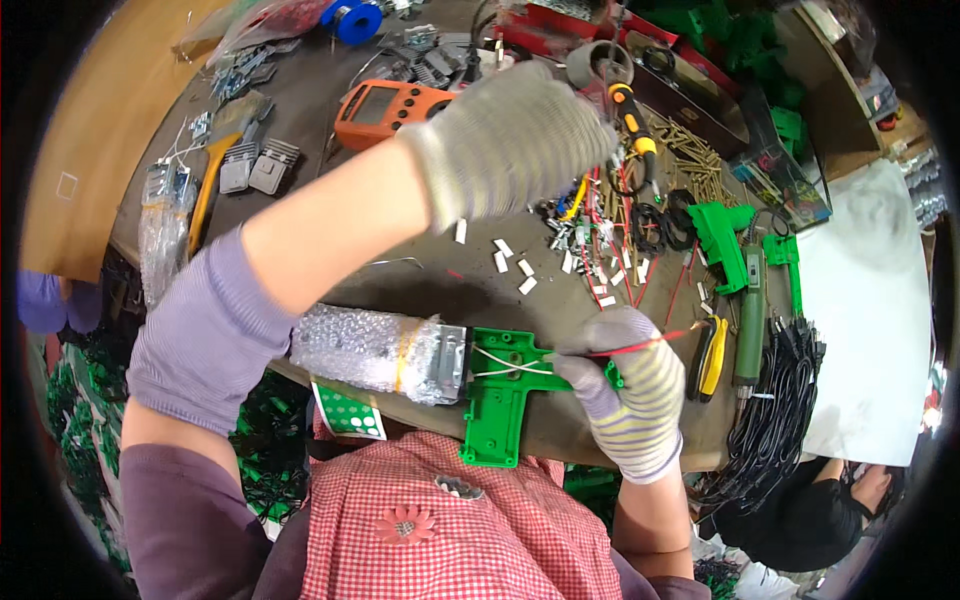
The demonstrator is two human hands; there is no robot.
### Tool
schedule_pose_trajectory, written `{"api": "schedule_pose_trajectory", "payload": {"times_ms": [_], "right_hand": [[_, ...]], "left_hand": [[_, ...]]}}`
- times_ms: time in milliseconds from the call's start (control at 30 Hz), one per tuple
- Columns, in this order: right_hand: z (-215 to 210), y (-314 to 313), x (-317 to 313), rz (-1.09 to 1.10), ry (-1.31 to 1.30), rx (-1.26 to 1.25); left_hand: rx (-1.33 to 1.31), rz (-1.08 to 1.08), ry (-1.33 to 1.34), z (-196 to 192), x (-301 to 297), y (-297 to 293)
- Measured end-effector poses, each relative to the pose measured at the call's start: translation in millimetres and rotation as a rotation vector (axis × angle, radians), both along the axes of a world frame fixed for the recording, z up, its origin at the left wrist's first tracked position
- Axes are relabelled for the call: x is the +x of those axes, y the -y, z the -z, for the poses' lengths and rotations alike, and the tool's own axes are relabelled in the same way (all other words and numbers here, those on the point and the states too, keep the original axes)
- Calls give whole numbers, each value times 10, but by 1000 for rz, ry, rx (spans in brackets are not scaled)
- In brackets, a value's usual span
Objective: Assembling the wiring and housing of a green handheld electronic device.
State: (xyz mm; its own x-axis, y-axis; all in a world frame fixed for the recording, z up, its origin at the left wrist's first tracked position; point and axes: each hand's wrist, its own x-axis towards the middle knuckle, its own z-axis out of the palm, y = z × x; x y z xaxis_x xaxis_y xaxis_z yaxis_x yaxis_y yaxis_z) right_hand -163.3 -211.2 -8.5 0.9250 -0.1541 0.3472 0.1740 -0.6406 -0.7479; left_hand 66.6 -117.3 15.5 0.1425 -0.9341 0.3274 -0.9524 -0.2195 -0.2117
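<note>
My right hand (pixel 632 392), in a striped glove, is closed with a thin red wire (pixel 640 347) across its fingers. It rests at the narrow end of a green plastic housing half (pixel 494 425). Two white wires (pixel 505 362) cross inside this housing. They run from a metal-ended part wrapped in bubble wrap (pixel 362 350), bound with a yellow band. My left hand (pixel 520 140), also gloved, reaches over the table to the far side, near a yellow-and-black screwdriver (pixel 633 120) and a heap of small parts and red wires (pixel 600 235). Its fingers are turned away and blurred.
An orange meter (pixel 385 112) sits behind my left forearm. White connector pieces (pixel 501 261) lie mid-table. To the right are yellow-handled pliers (pixel 712 358), a green soldering iron (pixel 750 320), bundled black cables (pixel 775 410) and green housings (pixel 722 240). Another person's arm (pixel 835 490) shows at lower right.
</note>
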Motion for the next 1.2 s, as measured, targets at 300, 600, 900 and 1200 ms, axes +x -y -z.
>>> {"api": "schedule_pose_trajectory", "payload": {"times_ms": [300,600,900,1200], "right_hand": [[90,-177,163,-145,-137,-464],[63,-167,158,-170,-203,-513],[104,-278,95,-116,-280,-631],[-226,23,434,-114,88,-563]], "left_hand": [[-703,145,-685,450,-559,-794],[-737,120,-933,583,-533,-808],[-640,75,-916,625,-546,-785],[-424,128,-1128,440,-717,-795]]}}
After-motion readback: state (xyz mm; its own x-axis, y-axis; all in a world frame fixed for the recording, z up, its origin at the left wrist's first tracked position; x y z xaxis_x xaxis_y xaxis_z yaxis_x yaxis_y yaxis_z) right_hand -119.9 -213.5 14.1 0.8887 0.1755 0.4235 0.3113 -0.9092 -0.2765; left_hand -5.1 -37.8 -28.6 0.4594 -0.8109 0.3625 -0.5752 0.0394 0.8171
